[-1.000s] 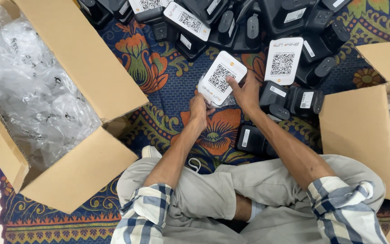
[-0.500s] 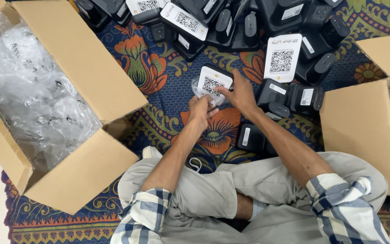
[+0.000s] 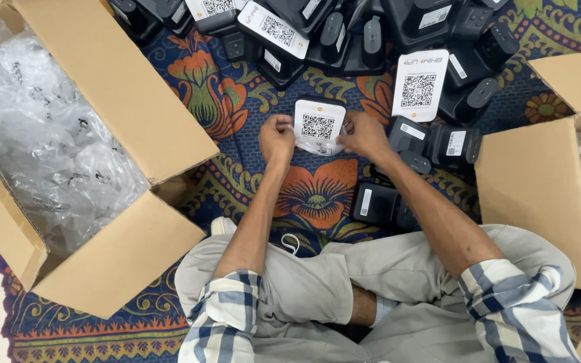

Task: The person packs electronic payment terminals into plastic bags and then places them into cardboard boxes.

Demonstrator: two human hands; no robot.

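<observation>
Two hands now pinch one small code-faced device (image 3: 318, 125): left hand (image 3: 276, 138) and right hand (image 3: 364, 136) clamped on opposite edges, drawn in closer, clear wrap loosening

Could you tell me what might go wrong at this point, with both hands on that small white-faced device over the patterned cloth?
1. The white-faced device is pinched only at its side edges by the left hand and right hand; it could slip and drop onto the black units right beside it.
2. Black units crowd the cloth; a forearm sweep might knock the leaning white card over.
3. The clear wrap under the device may snag or tear.
</observation>
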